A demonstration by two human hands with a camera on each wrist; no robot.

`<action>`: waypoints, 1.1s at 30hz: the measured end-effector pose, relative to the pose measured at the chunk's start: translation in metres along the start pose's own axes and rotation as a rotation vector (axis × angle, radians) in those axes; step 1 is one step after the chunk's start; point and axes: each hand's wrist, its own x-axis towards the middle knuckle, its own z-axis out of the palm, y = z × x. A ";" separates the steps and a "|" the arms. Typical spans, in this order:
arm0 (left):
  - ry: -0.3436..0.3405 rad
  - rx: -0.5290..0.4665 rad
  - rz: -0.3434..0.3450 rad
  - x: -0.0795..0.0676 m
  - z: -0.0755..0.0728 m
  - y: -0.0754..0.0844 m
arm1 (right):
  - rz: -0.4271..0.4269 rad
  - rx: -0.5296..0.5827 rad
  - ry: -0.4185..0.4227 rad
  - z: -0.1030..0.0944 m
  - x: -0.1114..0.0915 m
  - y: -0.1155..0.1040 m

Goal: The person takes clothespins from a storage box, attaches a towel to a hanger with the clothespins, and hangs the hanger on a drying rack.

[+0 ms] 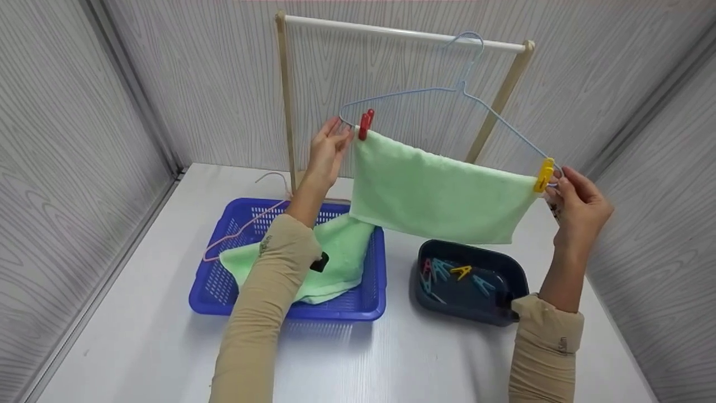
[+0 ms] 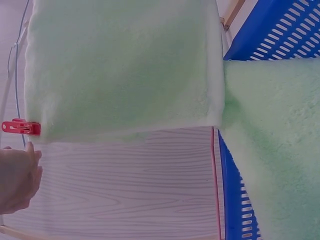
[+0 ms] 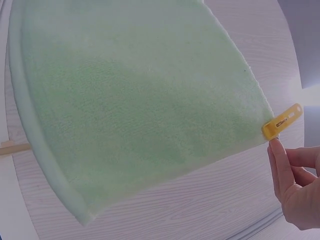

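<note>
A light green towel [image 1: 442, 190] hangs folded over the lower bar of a blue wire hanger [image 1: 403, 94]. One red clothespin [image 1: 364, 124] grips its left corner, and a yellow clothespin [image 1: 543, 174] its right. My left hand [image 1: 330, 148] pinches the hanger's left end beside the red clothespin. At the other end, my right hand [image 1: 582, 198] pinches the hanger next to the yellow one. The hanger slopes down to the right. Its hook overlaps the white rod [image 1: 386, 31] in the head view; I cannot tell whether it rests on it.
A blue basket [image 1: 291, 314] at left holds another green towel [image 1: 341, 257] and a pink hanger [image 1: 246, 226]. Several clothespins, among them a yellow clothespin [image 1: 462, 272], lie in a dark tray [image 1: 470, 316]. Wooden posts [image 1: 286, 101] carry the rod; walls stand on both sides.
</note>
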 end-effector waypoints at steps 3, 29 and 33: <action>-0.012 -0.015 -0.004 0.004 0.006 0.003 | -0.026 -0.010 -0.005 0.002 0.002 -0.003; -0.039 0.018 -0.021 0.015 0.018 -0.006 | -0.047 -0.025 -0.071 -0.002 0.014 -0.013; -0.035 0.058 -0.017 0.014 0.014 -0.015 | 0.017 -0.031 -0.068 -0.009 0.015 -0.003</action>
